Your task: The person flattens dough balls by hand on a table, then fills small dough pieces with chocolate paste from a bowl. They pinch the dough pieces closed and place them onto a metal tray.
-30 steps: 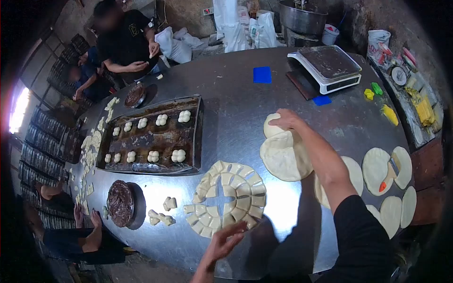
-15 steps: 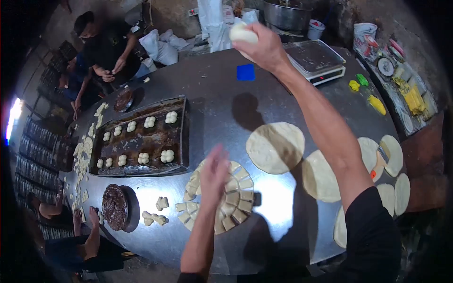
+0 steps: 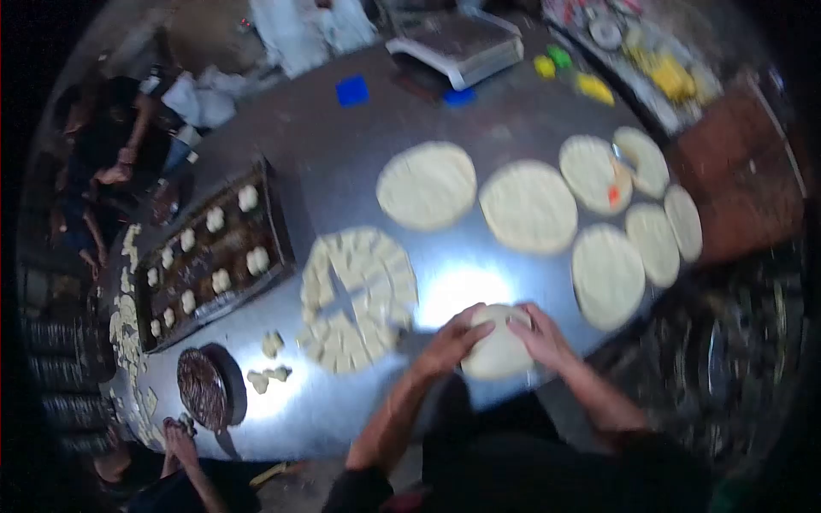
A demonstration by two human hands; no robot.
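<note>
Near the table's front edge, a pale rounded piece of dough sits between my two hands. My left hand is curved round its left side, thumb on top. From the right, my right hand grips the same piece, thumb also on top. The underside of the dough is out of sight. To the left lies a flat dough round cut into many pieces, with a dark gap in its middle. Beyond my hands are uncut flat rounds, among them one dough disc and another dough disc.
At left stands a dark baking tray with small dough clusters. In front of it is a bowl of dark filling. A scale is at the back edge. Co-workers' hands work at the lower left.
My right hand has come down from high over the table, where it held a dough lump. My left hand has left the cut dough. Both now hold dough at the front edge; the view has turned.
</note>
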